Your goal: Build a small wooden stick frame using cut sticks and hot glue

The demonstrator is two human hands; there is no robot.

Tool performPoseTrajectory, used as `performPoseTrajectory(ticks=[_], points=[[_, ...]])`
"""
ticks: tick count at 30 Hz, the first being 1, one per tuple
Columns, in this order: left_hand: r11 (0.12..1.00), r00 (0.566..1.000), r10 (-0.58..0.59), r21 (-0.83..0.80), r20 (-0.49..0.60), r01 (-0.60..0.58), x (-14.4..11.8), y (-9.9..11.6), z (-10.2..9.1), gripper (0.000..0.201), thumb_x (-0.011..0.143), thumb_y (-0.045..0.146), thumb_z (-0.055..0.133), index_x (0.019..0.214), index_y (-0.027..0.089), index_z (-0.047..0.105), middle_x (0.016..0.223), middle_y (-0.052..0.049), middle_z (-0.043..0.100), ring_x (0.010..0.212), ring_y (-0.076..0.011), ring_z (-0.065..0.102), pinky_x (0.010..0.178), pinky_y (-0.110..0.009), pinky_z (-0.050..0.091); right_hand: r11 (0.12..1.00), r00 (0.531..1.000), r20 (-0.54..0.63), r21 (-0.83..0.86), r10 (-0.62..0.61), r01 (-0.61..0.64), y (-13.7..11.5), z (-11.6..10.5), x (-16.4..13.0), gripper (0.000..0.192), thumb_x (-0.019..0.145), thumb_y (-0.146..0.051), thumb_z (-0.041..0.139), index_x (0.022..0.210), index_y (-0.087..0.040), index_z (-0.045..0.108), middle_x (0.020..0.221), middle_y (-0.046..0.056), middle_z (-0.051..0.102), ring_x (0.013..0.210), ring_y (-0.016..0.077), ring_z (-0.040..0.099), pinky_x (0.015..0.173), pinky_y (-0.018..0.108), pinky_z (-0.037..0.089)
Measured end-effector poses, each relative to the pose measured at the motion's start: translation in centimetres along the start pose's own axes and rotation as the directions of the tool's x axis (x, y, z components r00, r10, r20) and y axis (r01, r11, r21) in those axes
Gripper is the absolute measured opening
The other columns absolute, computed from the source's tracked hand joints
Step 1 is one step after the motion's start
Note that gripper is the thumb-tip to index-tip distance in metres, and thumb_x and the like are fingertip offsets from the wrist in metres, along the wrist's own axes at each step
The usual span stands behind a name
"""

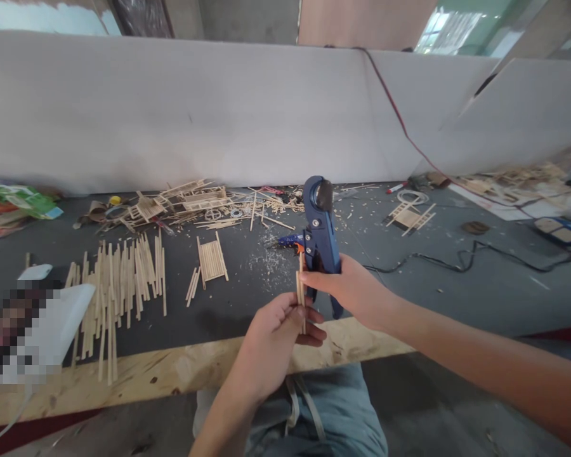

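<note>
We find the tabletop [247,298] dark-covered, with a bare wooden front edge, and littered beyond both grips with loose sticks, shavings and part-built frames. To the far left of the grips lies a spread of long sticks [118,279]; a small glued panel [212,259] lies between that spread and the hands.

The right hand [349,289] is wrapped fast around the handles of a blue cutter [320,238], which stands upright with its head above the grip. The left hand [273,333], just below and left of it, is pinching a few thin sticks [301,295] together, upright, their upper ends touching the cutter's lower body. Both are held over the front edge, above the lap.

In our judgement the step is trimming these sticks. We advise keeping them bundled flush, ends level, seated square in the blade opening, with left fingers well below the cut. We cannot tell whether the blade is open.
</note>
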State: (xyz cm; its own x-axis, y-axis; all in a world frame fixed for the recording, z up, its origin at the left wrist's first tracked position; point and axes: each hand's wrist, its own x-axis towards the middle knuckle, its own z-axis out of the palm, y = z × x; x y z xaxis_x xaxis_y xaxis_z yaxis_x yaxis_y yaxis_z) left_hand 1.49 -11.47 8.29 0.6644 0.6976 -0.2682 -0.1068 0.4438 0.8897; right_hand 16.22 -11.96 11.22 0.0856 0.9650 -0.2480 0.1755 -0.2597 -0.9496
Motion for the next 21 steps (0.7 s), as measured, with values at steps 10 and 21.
performPoseTrajectory(ticks=[10,21], points=[[0.999,1.0,-0.008,-0.032,-0.007,0.008,0.0,0.0,-0.1,0.014,0.082,0.024,0.044,0.086,0.013,0.05,0.08,-0.005,0.057,0.066,-0.0127,0.058,0.069,-0.033,0.05,1.0,1.0,0.011,0.004,-0.007,0.007,-0.3,0.2,0.0,0.01,0.073,-0.029,0.054,0.077,-0.019,0.053,0.065,0.0,0.056,0.058,0.0129,0.051,0.056,0.025,0.042],[0.991,0.992,-0.001,0.132,-0.124,0.017,0.9,-0.1,-1.7,0.015,0.082,0.024,0.041,0.089,0.013,0.049,0.08,-0.005,0.057,0.067,-0.0123,0.058,0.068,-0.029,0.049,0.921,0.989,-0.101,-0.363,0.109,-0.138,0.0,-2.2,0.6,0.013,0.067,-0.029,0.053,0.076,-0.019,0.055,0.061,-0.001,0.054,0.054,0.0124,0.046,0.049,0.023,0.032]])
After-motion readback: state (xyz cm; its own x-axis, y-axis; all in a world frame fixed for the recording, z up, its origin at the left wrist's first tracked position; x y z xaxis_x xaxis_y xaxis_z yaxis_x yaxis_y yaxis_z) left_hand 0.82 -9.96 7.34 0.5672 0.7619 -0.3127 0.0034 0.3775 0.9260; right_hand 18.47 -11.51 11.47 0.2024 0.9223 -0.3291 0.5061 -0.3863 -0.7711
